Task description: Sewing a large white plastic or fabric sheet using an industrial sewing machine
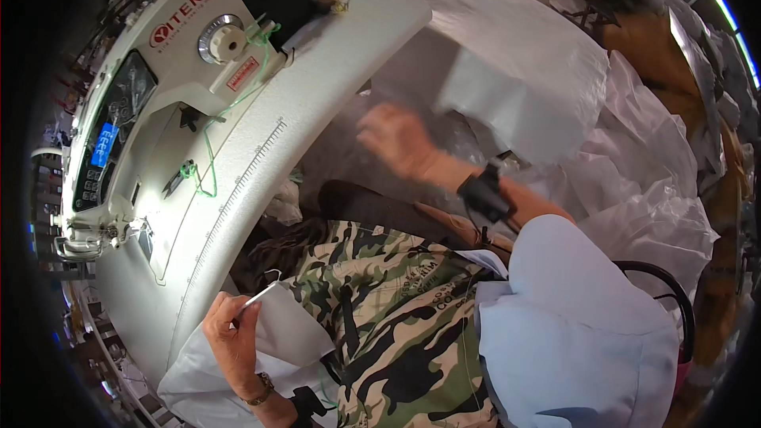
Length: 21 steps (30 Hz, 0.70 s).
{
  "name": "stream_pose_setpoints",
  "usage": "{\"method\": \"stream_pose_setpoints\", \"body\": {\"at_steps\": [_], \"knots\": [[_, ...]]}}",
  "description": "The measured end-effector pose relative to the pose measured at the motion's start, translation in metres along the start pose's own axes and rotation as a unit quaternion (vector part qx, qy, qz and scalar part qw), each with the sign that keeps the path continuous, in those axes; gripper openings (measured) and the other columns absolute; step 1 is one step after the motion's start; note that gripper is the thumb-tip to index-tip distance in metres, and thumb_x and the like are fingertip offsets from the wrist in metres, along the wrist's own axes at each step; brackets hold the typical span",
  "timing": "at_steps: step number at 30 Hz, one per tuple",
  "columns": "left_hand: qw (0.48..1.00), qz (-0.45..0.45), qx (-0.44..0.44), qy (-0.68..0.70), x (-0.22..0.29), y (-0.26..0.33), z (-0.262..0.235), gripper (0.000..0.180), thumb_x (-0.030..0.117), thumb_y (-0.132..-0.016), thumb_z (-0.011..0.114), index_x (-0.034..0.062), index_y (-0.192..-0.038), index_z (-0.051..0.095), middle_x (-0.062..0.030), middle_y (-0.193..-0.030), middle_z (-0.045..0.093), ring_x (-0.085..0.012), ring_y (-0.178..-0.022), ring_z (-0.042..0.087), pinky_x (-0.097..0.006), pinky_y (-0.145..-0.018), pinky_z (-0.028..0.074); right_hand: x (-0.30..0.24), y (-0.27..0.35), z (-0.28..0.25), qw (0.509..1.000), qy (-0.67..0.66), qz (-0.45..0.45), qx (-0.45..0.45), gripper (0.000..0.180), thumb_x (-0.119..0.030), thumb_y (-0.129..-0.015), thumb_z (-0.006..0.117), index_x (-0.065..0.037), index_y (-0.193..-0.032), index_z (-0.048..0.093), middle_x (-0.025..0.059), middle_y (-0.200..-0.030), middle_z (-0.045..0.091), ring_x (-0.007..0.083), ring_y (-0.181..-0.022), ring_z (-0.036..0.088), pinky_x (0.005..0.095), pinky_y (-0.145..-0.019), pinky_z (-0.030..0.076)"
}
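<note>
My left hand (227,341) pinches the edge of a white fabric piece (285,333) that lies over my lap, against the front edge of the sewing table (261,158). My right hand (396,141) is stretched out to the right of the table, blurred, fingers spread, next to a folded white fabric piece (515,107) on a pile of clear plastic bags (658,214). Whether it touches the fabric is unclear. A black band (485,194) is strapped on my right wrist. I wear camouflage trousers (388,325).
A white industrial sewing machine (151,87) with a blue-lit control panel (105,144) and green thread (208,160) stands at the left on the table. A ruler scale (238,190) runs along the table's surface. A black chair arm (674,293) curves at the right.
</note>
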<state>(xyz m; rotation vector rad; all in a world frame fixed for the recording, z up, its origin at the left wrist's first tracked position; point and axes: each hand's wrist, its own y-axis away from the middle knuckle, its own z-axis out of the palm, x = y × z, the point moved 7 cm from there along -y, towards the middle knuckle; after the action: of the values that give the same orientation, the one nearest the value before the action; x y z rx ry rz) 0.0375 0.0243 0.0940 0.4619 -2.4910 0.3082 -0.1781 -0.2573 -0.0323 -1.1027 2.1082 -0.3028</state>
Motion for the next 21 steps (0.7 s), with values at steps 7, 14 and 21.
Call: {"method": "stream_pose_setpoints", "body": {"at_steps": [7, 14, 21], "knots": [[1.0, -0.008, -0.01, 0.022, -0.007, -0.014, 0.011, 0.024, 0.011, -0.083, 0.077, -0.005, -0.077, 0.06, -0.0048, -0.065, 0.041, -0.0143, -0.057, 0.037, -0.03, -0.052, 0.028, 0.184, 0.096, -0.062, 0.871, 0.427, 0.234, -0.064, 0.082, -0.036, -0.078, 0.077, -0.014, -0.147, 0.04, 0.0118, -0.157, 0.028, 0.032, -0.148, 0.02, 0.0549, -0.115, 0.02], [0.999, -0.024, -0.015, 0.019, -0.02, -0.014, 0.021, 0.029, 0.015, -0.084, 0.078, -0.0049, -0.077, 0.058, -0.005, -0.065, 0.039, -0.0143, -0.058, 0.036, -0.031, -0.053, 0.027, 0.188, 0.111, -0.079, 0.899, 0.387, 0.204, -0.029, 0.081, -0.032, -0.081, 0.076, -0.011, -0.148, 0.038, 0.0105, -0.156, 0.028, 0.0321, -0.147, 0.02, 0.0564, -0.115, 0.017], [0.998, -0.058, -0.007, 0.031, -0.025, -0.004, 0.022, 0.029, 0.014, -0.083, 0.078, -0.0054, -0.078, 0.056, -0.0048, -0.066, 0.037, -0.0148, -0.059, 0.035, -0.031, -0.054, 0.026, 0.186, 0.109, -0.08, 0.903, 0.389, 0.173, -0.047, 0.074, -0.03, -0.08, 0.076, -0.011, -0.144, 0.044, 0.0102, -0.155, 0.032, 0.0314, -0.144, 0.025, 0.0557, -0.114, 0.019]]}}
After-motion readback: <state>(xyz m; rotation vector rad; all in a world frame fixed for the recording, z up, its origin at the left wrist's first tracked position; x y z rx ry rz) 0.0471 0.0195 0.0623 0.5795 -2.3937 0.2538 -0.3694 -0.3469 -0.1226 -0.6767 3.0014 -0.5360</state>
